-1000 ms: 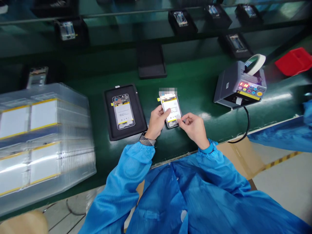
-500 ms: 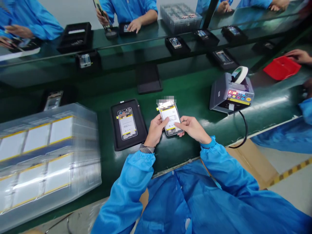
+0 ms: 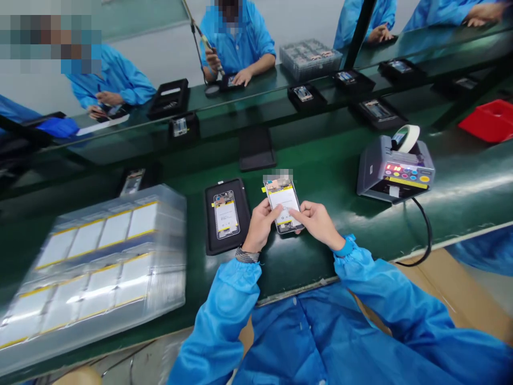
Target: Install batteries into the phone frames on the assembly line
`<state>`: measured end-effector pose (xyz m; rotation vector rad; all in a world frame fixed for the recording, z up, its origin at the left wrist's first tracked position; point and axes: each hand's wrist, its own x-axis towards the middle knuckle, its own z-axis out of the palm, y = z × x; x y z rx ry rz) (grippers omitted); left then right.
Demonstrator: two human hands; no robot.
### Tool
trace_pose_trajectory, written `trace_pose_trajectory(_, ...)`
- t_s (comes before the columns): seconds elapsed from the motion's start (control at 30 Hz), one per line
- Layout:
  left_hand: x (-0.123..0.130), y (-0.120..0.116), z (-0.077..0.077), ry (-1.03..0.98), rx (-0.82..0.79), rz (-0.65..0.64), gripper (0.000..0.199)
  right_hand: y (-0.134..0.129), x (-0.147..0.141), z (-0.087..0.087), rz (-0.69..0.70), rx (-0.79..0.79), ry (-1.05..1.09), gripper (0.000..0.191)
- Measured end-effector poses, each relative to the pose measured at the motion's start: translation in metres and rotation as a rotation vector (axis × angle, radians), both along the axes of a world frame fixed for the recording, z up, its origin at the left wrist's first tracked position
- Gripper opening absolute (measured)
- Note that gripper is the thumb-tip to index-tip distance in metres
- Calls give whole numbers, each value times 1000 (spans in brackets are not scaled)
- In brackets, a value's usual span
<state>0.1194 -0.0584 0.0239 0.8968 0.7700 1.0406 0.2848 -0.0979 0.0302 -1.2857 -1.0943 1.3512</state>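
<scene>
Between both hands, above the green bench, is an opened phone (image 3: 285, 199) with its white battery and inner parts facing me. My left hand (image 3: 259, 224) grips its left edge, thumb lying on the battery. From the right side my right hand (image 3: 318, 222) holds the lower edge, its thumb also on the battery; the other fingers are partly hidden beneath. To the left, a second opened phone (image 3: 226, 215) with a battery lies in a black foam tray (image 3: 212, 243). Yellow strips cross the tops and bottoms of both batteries.
Clear stacked trays (image 3: 168, 256) of white batteries stand at the left. A tape dispenser (image 3: 395, 168) with a cable sits right. Behind are an unoccupied black tray (image 3: 257, 149), a red bin (image 3: 489, 120) and a shelf with phones in trays. Co-workers in blue sit across (image 3: 240, 48).
The view has turned up and to the left, so everything sits lower and farther right. Both hands keep hold of the phone, thumbs on its battery.
</scene>
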Motion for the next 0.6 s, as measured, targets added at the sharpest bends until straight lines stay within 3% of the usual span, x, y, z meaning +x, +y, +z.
trace_pose_trajectory(0.13,-2,-1,8,20,-4,15,48,-4,-2,0,-39,100,-49,54)
trace_pose_trajectory(0.37,8,5,20,71,-5,15,48,1,13,3,113,122,-106,36)
trace_pose_trajectory(0.47,7,28,23,158,18,18,52,-1,29,30,7,199,-180,33)
trace_pose_trajectory(0.53,-1,57,24,314,48,62,52,-17,44,64,-143,292,-110,34)
trace_pose_trajectory(0.6,-12,97,27,532,85,144,49,-43,63,101,-236,396,45,21)
